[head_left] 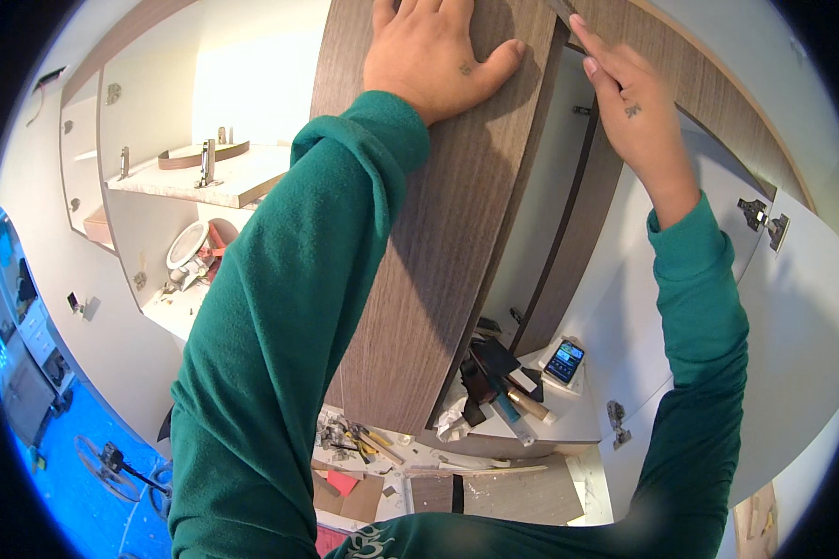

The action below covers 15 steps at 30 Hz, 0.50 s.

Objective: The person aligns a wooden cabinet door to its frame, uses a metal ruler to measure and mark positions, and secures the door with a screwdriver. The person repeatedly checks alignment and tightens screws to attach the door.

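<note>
My left hand [435, 61] lies flat on a brown wood-grain cabinet door [447, 205], thumb spread to the right and fingertips cut off by the top edge. Up by the door's right edge, my right hand [636, 116] is closed, index finger stretched along a thin flat grey tool [562, 9]. Most of that tool is out of the picture or hidden by the fingers, so its kind cannot be made out. Behind the door's edge shows a narrow gap into the white cabinet interior [541, 186].
Left is an open white cabinet with a shelf [205, 191] bearing hinges and a curled edging strip. Below right, tools, a tube and a lit phone [564, 361] crowd a white ledge. Hand tools [359, 443] and scraps lie lower. A white door with a hinge [764, 222] stands right.
</note>
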Motion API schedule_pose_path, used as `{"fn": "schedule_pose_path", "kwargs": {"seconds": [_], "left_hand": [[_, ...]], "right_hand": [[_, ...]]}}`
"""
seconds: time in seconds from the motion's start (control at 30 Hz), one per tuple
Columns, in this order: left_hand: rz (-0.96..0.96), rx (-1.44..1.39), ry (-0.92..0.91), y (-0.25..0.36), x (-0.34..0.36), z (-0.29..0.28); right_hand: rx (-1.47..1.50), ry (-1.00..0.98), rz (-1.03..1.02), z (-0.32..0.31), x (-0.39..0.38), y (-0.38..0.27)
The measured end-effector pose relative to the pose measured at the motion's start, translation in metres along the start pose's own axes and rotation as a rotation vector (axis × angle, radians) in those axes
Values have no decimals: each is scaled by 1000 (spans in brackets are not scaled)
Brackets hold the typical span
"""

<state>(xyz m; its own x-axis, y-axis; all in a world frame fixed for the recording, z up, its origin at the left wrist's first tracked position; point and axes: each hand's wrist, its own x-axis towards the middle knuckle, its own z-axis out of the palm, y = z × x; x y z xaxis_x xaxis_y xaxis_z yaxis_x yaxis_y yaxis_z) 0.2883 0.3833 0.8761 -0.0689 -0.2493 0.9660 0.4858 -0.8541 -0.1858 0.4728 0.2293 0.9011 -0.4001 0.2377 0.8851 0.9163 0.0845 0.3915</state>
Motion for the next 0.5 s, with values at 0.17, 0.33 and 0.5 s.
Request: {"fn": "schedule_pose_path", "kwargs": {"seconds": [0.17,0.33,0.5], "left_hand": [[-7,31,-12,-4,-1,-1],[-13,6,-14,-4,0,-1],[-9,0,-20,-3,0,-2]], "right_hand": [[24,39,46,1,-21,-3],[6,75,101,-5,-24,-3],[30,63,62,-4,-23,-11]]}}
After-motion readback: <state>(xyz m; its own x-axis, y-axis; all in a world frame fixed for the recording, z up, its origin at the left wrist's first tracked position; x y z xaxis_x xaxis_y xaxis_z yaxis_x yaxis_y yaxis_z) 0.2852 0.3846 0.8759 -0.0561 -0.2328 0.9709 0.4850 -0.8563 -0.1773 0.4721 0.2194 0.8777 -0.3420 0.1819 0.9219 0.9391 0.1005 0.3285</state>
